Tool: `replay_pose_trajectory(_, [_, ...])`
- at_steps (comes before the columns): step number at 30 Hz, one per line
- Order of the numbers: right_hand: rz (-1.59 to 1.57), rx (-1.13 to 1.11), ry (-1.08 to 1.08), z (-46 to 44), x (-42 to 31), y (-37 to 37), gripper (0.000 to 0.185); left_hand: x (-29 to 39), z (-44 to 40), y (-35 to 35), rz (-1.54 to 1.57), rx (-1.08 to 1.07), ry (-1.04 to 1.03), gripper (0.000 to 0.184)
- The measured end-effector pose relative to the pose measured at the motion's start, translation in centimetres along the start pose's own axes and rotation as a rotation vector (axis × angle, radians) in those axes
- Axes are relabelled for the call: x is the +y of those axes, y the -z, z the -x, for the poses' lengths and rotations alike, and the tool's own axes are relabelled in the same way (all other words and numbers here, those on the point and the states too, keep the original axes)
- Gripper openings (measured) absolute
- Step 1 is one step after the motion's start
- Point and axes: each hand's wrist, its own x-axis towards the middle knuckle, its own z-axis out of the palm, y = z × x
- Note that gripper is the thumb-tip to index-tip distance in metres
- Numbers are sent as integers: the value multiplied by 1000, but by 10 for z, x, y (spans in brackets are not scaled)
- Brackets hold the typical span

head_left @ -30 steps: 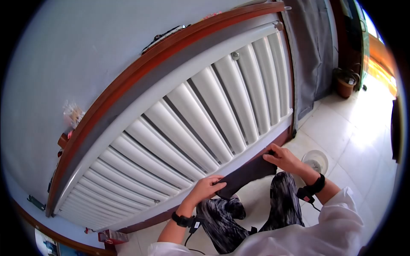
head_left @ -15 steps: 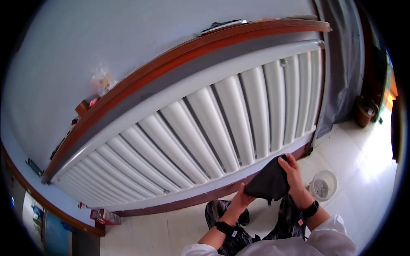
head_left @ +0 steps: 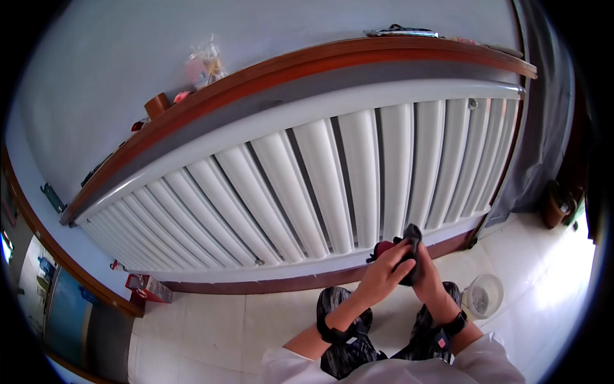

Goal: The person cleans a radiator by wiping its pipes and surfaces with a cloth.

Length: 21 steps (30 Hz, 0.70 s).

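Note:
A dark cloth (head_left: 412,235), bunched up with a dark red part on its left side, is between my two hands in front of the white radiator (head_left: 310,185). My left hand (head_left: 387,270) presses on the cloth from the left, its fingers lying over it. From the right, my right hand (head_left: 427,275) is closed around the cloth, its fingers mostly hidden behind it. Both hands are close together above my knees, and each wrist wears a black band.
A reddish-brown shelf (head_left: 307,64) runs above the radiator, holding a plastic bag (head_left: 206,66) and a brown pot (head_left: 157,105). A white bucket (head_left: 484,296) stands on the tiled floor at right. A red box (head_left: 148,288) is at lower left.
The cloth, stretched and then spread between my hands, is now bunched up and shows a dark red part. My hands have come together. The view has turned to the left.

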Motion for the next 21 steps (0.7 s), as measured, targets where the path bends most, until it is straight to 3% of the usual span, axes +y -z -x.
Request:
replay_pose_trajectory(1, [12,-7,-3,-6,-6,-8,39,16,-9,12,-105,-51,-11,44])
replay_pose_trajectory(2, [755,-31,571,-13,-15,-21,29,32,-19,29,-223,6,-65,38])
replay_pose_trajectory(4, [1877,-16,1141,-28,-38,-41,27,41,-36,74,-357,168,-148,27])
replay_pose_trajectory(5, [1485,-2,1023,-39,-47,-45,30,41,-46,102,-373,280,-185,23])
replay_pose_trajectory(6, [727,-80,807,-56,-56,-52,32,50,-63,135,-575,471,-373,17])
replay_pose_trajectory(7, [271,-111,693,-70,-68,-62,35,44,-76,170,-843,554,-399,17])
replay_pose_trajectory(8, [151,-134,743,-82,-80,-78,37,47,-89,198,-1038,635,-441,17])
replay_pose_trajectory(9, [202,-162,863,-95,-91,-101,39,40,-99,226,-1226,669,-417,21])
replay_pose_trajectory(10, [623,-52,1223,-104,-99,-126,41,35,-108,249,-1360,668,-440,29])
replay_pose_trajectory(11, [943,33,1452,-118,-103,-145,43,30,-114,268,-1432,621,-401,37])
replay_pose_trajectory(13, [1178,-27,1597,-155,-98,-177,42,19,-121,292,-1490,466,-281,42])
replay_pose_trajectory(15, [1508,-75,1667,-191,-84,-212,30,-2,-122,308,-1476,376,-186,45])
replay_pose_trajectory(16, [1429,-201,1811,-200,-70,-222,25,-11,-122,319,-1500,388,-232,45])
replay_pose_trajectory(17, [1523,-305,1808,-189,-74,-238,22,-25,-122,327,-1514,408,-282,46])
replay_pose_trajectory(18, [1426,-236,1987,-197,-67,-250,23,-25,-122,329,-1513,421,-272,46])
replay_pose_trajectory(19, [1429,-296,1944,-199,-70,-255,29,-28,-124,334,-1558,424,-170,45])
replay_pose_trajectory(21, [1449,-342,2054,-204,-96,-250,36,-11,-131,327,-1562,439,-239,43])
